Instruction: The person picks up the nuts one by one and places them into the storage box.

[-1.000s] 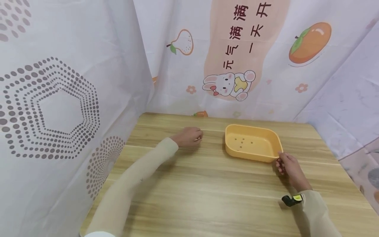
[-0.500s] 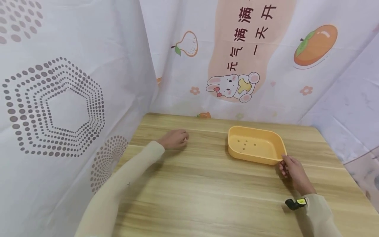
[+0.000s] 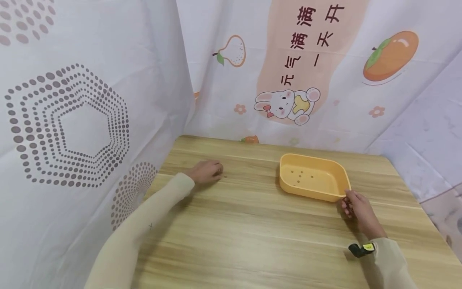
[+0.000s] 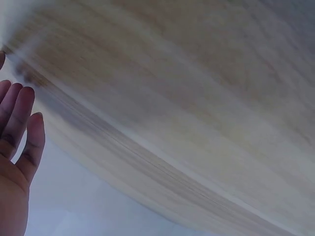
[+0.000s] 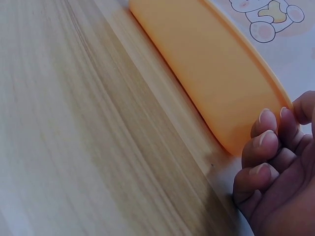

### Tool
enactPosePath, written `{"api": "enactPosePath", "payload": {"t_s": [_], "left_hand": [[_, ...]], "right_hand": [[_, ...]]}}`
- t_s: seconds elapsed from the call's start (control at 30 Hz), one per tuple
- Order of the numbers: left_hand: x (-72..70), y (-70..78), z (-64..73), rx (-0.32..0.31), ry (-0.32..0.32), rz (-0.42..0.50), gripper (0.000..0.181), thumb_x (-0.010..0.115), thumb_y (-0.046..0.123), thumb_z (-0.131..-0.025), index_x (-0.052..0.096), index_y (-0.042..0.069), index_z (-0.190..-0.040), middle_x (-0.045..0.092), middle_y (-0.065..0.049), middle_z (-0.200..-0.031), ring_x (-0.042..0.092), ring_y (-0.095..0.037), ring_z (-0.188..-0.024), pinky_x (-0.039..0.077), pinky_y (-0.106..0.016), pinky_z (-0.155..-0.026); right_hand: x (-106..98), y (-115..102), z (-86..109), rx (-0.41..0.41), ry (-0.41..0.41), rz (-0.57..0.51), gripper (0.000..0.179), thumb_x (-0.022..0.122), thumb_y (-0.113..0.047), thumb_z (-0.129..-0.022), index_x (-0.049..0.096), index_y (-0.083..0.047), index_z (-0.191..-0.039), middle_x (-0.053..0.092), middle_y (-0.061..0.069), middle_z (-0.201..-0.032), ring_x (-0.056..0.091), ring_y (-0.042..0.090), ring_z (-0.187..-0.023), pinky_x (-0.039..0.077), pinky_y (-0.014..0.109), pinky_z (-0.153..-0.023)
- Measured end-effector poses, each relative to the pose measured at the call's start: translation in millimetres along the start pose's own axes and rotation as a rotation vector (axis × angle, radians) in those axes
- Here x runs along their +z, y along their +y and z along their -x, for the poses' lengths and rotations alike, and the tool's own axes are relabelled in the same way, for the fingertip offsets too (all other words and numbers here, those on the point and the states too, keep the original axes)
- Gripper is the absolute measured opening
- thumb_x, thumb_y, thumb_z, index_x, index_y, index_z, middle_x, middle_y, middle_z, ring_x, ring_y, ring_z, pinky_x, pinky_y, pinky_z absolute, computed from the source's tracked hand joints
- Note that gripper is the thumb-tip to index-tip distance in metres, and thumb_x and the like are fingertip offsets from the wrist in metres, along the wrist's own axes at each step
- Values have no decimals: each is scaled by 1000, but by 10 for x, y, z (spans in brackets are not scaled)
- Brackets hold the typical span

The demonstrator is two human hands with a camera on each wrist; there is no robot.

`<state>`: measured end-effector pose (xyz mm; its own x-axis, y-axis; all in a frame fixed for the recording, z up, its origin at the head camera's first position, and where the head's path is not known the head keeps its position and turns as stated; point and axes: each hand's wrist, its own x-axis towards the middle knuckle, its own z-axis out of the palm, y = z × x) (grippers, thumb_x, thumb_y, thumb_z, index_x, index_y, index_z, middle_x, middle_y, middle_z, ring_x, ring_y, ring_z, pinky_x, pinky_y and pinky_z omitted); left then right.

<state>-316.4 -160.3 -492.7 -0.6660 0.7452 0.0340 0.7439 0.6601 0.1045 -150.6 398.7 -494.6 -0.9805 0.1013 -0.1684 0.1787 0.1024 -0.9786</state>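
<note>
A yellow-orange plastic tray (image 3: pixel 314 195) stands right of centre on the wooden table, several small brownish round spots on its floor; whether these are holes or loose pieces is unclear. My right hand (image 3: pixel 364 212) pinches its near right corner, thumb and index finger at the rim, as the right wrist view also shows. The other fingers (image 5: pixel 263 142) curl beneath. Toward the far left of the table, my left hand (image 3: pixel 205 171) hovers low or rests, its fingers loosely bent. A tiny dark speck (image 3: pixel 225 176) lies just beyond those fingertips. Nothing held is visible there.
The wooden table (image 3: pixel 252 241) meets a printed white curtain (image 3: pixel 216 100) at the back. Another hanging curtain (image 3: pixel 151 80) borders the left side, and one more (image 3: pixel 429 132) the right. A black wrist camera (image 3: pixel 361 249) sits on the right wrist.
My left hand has moved left, away from the tray, and the dark speck now shows beyond its fingertips. The right hand keeps its hold on the tray corner. The head view has shifted slightly.
</note>
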Motion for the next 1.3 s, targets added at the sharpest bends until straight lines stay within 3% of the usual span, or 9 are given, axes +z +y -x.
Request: {"api": "enactPosePath", "payload": {"t_s": [0.23, 0.57, 0.8, 1.0, 1.3], "left_hand": [[-13, 22, -41, 31, 5, 56, 21, 70, 31, -99, 70, 14, -113, 65, 1, -105, 65, -13, -92, 55, -27, -79], [-28, 127, -63, 116, 19, 41, 8, 69, 21, -100, 71, 15, -105, 62, 3, -97, 60, -11, -84, 53, -26, -74], [-31, 153, -107, 84, -22, 4, 6, 65, 17, -102, 68, 13, -99, 61, 3, -94, 57, -10, -82, 51, -24, -72], [-29, 176, -158, 56, -58, 17, 16, 67, 30, -101, 68, 14, -97, 60, 5, -90, 55, -9, -76, 50, -25, -69], [12, 175, -233, 47, -58, 46, 11, 66, 26, -102, 67, 15, -100, 63, 7, -94, 60, -8, -83, 52, -25, -76]], "right_hand": [[-21, 3, -17, 10, 2, 17, 42, 46, -42, -110, 53, -9, -85, 58, -4, -71, 51, 8, -57, 44, 24, -50], [-37, 18, -32, 33, 3, 45, 43, 45, -43, -110, 53, -7, -87, 57, -5, -71, 51, 9, -57, 44, 25, -52], [-48, 19, -43, 28, 0, 47, 43, 44, -42, -110, 52, -7, -86, 57, -4, -71, 50, 10, -57, 44, 26, -51], [-53, 5, -34, 45, -8, 60, 44, 44, -45, -109, 53, -8, -86, 57, -5, -72, 50, 10, -57, 44, 26, -52], [-33, -24, -25, 44, -1, 66, 44, 45, -46, -109, 53, -9, -86, 57, -5, -72, 51, 8, -58, 44, 25, -53]]}}
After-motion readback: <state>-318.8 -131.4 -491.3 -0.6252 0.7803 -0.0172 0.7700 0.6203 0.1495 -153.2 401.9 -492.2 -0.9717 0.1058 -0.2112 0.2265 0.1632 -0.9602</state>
